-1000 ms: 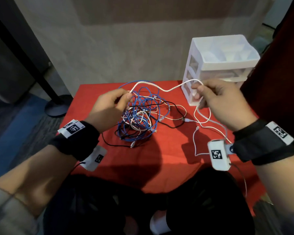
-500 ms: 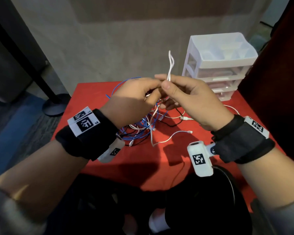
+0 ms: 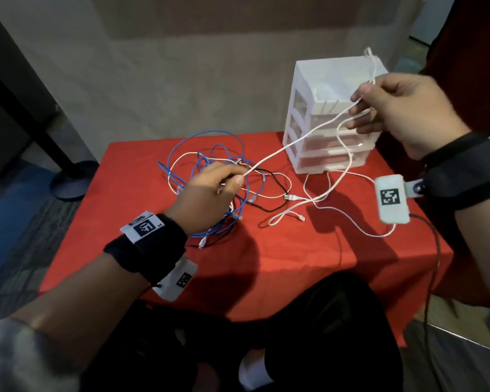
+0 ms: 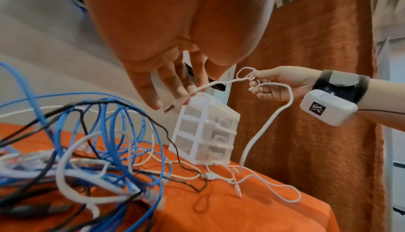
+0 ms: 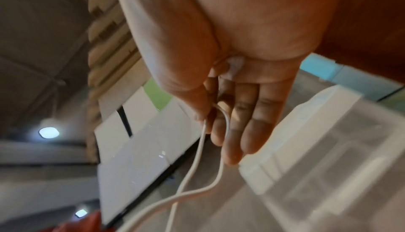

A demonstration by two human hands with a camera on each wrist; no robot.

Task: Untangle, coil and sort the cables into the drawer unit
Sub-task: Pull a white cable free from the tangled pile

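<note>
A bright red cloth (image 3: 266,264) covers the desk. Behind it hangs a beige fabric backdrop (image 3: 181,80). On the blue-grey carpeted floor (image 3: 9,222) at the far left stands a dark round stand base (image 3: 71,181) with a black slanting pole (image 3: 23,108).

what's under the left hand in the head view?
The left hand hovers over the tangle of blue cables with black and white ones mixed in. How the strands cross beneath the hand is hidden.
</note>
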